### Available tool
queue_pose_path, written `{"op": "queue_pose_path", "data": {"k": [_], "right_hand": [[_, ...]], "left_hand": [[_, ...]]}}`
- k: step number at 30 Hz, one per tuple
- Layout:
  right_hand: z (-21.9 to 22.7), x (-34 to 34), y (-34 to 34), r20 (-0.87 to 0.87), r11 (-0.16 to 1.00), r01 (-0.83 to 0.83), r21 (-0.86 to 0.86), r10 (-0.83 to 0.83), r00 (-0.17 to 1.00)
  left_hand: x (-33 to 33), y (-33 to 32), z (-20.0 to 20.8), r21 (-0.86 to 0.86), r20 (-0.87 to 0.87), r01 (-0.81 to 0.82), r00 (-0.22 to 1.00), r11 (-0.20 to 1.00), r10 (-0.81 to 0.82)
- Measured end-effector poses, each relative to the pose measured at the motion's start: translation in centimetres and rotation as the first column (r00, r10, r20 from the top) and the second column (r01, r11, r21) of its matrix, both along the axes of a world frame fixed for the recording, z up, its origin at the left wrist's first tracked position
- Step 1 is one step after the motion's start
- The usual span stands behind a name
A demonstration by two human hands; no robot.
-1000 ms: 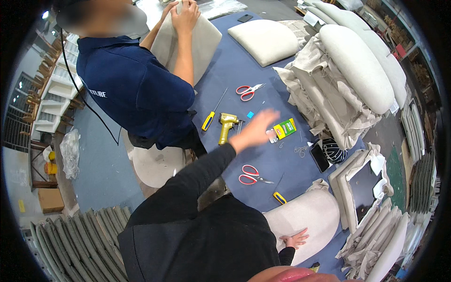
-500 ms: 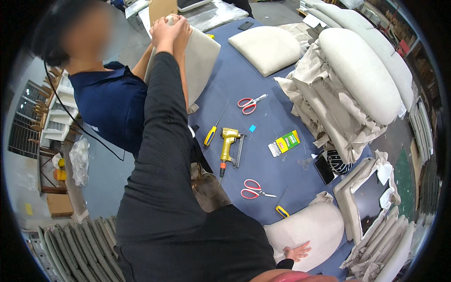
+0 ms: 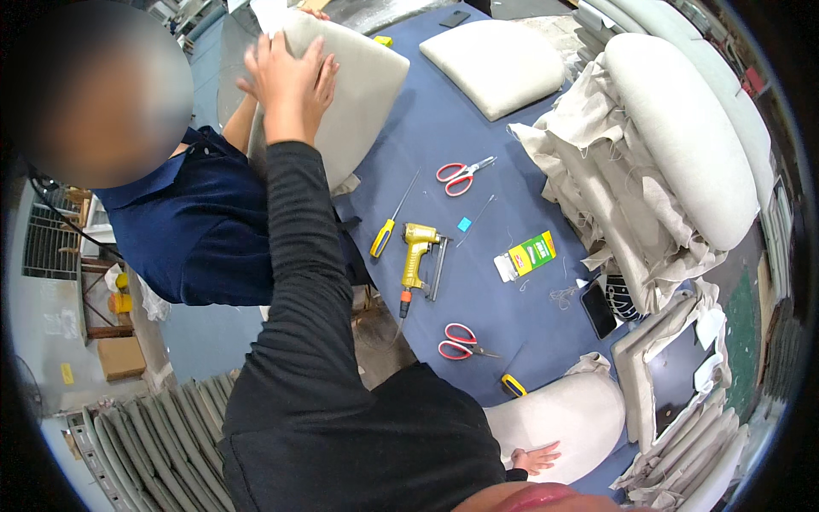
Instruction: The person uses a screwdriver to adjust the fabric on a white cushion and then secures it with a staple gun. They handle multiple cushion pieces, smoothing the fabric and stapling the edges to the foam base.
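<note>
My left hand point(image 3: 290, 85), on an outstretched black-sleeved arm, is in front of a beige upholstered cushion point(image 3: 367, 85) standing tilted at the upper left. Its fingers are spread and slightly blurred, holding nothing; whether they touch the fabric I cannot tell. A co-worker in a dark blue shirt point(image 3: 192, 230) is beside this cushion, and part of a co-worker's hand point(image 3: 316, 14) shows at its top edge. At the lower right, my right hand point(image 3: 536, 459) lies open, fingers spread, on a second beige cushion point(image 3: 572, 418) with a curved edge.
On the blue table point(image 3: 375, 183) lie a gold staple gun point(image 3: 415, 260), two red-handled scissors point(image 3: 461, 177), two yellow screwdriver-like tools point(image 3: 383, 239), a green-yellow packet point(image 3: 526, 256) and phones point(image 3: 599, 311). Padded panels point(image 3: 674, 128) pile up at the right; grey cushions point(image 3: 162, 435) line the lower left.
My left hand has loosened from the cushion's top edge, its fingers now apart. The co-worker has leaned nearer, toward the left. My right hand stays on its cushion.
</note>
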State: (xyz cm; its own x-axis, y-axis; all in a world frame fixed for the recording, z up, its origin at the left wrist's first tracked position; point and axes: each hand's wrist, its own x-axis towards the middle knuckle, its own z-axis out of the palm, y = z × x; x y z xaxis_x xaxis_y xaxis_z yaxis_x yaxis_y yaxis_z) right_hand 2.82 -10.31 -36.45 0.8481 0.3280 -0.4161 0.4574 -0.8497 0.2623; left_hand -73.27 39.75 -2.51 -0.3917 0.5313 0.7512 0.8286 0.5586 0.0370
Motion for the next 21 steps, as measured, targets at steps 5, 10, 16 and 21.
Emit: {"op": "queue_pose_path", "data": {"k": [5,10,16,21], "right_hand": [[-0.9,0.5,0.2,0.010,0.999,-0.002,-0.045,0.002,1.000],[-0.7,-0.2,0.0,0.036,1.000,-0.017,0.002,0.017,0.999],[0.2,-0.5,0.3,-0.008,0.997,-0.023,0.073,0.024,1.000],[-0.3,-0.7,0.3,-0.016,0.995,-0.003,0.098,0.004,1.000]], "left_hand": [[-4.0,-0.2,-2.5,-0.091,-0.036,-0.033,0.999,0.995,0.030],[-2.6,-1.9,-2.1,-0.042,-0.014,-0.025,1.000,0.999,0.024],[-4.1,-1.3,0.0,-0.029,-0.048,-0.017,0.999,0.999,0.015],[1.1,-1.9,0.5,0.119,0.200,0.533,0.814,0.838,-0.546]]}}
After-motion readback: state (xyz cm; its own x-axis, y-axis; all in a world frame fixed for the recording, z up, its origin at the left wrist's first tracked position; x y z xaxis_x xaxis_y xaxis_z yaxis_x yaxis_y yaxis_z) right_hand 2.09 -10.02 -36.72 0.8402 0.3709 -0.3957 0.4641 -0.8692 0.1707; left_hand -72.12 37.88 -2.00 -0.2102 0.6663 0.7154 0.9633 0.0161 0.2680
